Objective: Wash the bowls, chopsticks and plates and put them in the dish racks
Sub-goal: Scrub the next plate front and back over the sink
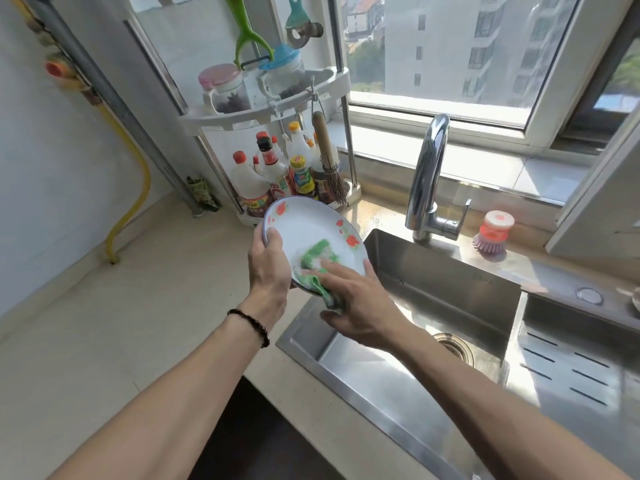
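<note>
Gripping plate (311, 226) rim, left hand (270, 268); right hand (360, 306) presses green cloth (317, 259) on it.

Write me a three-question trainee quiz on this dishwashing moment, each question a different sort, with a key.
1. True or false: the left hand grips the flowered plate by its rim.
2. Multiple choice: the right hand presses what against the plate? A) the purple dish brush B) the green cloth C) a steel scourer
3. Fill in: the plate is held tilted above the left edge of the ____.

Key
1. True.
2. B, the green cloth; the purple dish brush stands on the counter right of the faucet.
3. Sink.
</note>
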Demonstrator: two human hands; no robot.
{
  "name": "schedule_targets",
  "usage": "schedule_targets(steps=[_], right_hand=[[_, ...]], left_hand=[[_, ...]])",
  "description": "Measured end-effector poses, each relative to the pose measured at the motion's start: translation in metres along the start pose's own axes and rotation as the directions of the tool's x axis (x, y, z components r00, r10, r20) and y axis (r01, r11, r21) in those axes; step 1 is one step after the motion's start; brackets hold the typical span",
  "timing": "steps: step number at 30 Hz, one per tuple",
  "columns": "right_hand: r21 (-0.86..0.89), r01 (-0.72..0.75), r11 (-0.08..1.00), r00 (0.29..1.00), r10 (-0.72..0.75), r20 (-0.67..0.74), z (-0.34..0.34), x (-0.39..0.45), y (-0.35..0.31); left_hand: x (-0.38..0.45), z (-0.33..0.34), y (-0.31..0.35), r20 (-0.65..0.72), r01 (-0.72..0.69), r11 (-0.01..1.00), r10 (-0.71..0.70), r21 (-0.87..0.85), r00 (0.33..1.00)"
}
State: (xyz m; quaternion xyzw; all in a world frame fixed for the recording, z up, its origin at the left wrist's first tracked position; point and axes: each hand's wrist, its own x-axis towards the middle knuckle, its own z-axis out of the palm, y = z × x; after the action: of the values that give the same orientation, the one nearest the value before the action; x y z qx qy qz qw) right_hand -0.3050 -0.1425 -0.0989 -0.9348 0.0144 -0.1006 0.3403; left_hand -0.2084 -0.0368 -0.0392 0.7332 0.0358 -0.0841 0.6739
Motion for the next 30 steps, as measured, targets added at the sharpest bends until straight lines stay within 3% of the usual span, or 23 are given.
schedule_targets(steps=[2, 4, 6, 9, 11, 15, 19, 23, 24, 26, 28, 30], right_hand=[[-0.045, -0.064, 0.997, 0.995, 0.067, 0.073, -0.004, 0.001, 0.004], [0.089, -0.042, 0.995, 0.996, 0.035, 0.079, -0.004, 0.001, -0.009], [0.188, 0.014, 0.982, 0.992, -0.037, 0.119, -0.001, -0.004, -0.017], [0.072, -0.011, 0.997, 0.987, 0.000, 0.160, -0.007, -0.009, 0.005], [0.029, -0.070, 0.997, 0.986, 0.065, 0.154, -0.008, -0.010, 0.007], [0.172, -0.010, 0.985, 0.982, -0.023, 0.187, -0.003, -0.015, -0.009], [-0.015, -0.063, 0.998, 0.981, 0.064, 0.185, -0.013, -0.013, 0.005], [0.076, 0.029, 0.997, 0.983, -0.042, 0.178, -0.004, -0.014, -0.017], [0.060, 0.061, 0.996, 0.983, -0.070, 0.168, -0.004, -0.016, -0.013], [-0.134, 0.130, 0.982, 0.987, -0.115, 0.112, -0.005, -0.019, 0.007], [-0.346, 0.182, 0.920, 0.978, -0.205, -0.030, -0.002, -0.020, 0.023], [-0.434, 0.177, 0.883, 0.946, -0.275, -0.173, 0.004, -0.016, 0.023]], left_hand=[[0.000, 0.000, 0.001, -0.039, -0.045, 0.997, 0.048, 0.069, 0.998], [-0.001, 0.000, 0.001, -0.096, -0.053, 0.996, 0.060, 0.076, 0.994], [0.000, -0.004, 0.001, -0.053, -0.021, 0.999, 0.023, 0.038, 0.998], [0.001, -0.014, 0.002, 0.077, -0.029, 0.996, 0.022, 0.087, 0.997], [-0.001, -0.014, 0.002, 0.064, -0.071, 0.989, 0.063, 0.126, 0.996], [0.001, -0.015, 0.003, 0.048, -0.048, 0.996, 0.044, 0.081, 0.998], [-0.001, -0.017, 0.002, 0.062, -0.046, 0.993, 0.039, 0.106, 0.997], [-0.001, -0.018, 0.005, 0.058, -0.005, 0.999, 0.002, 0.054, 0.998], [0.000, -0.023, 0.008, 0.100, 0.006, 0.997, -0.015, 0.081, 0.995], [0.003, -0.035, 0.016, 0.207, 0.041, 0.988, -0.071, 0.148, 0.976], [0.010, -0.045, 0.022, 0.278, 0.143, 0.978, -0.182, 0.153, 0.943], [0.010, -0.049, 0.024, 0.259, 0.223, 0.969, -0.244, 0.106, 0.935]])
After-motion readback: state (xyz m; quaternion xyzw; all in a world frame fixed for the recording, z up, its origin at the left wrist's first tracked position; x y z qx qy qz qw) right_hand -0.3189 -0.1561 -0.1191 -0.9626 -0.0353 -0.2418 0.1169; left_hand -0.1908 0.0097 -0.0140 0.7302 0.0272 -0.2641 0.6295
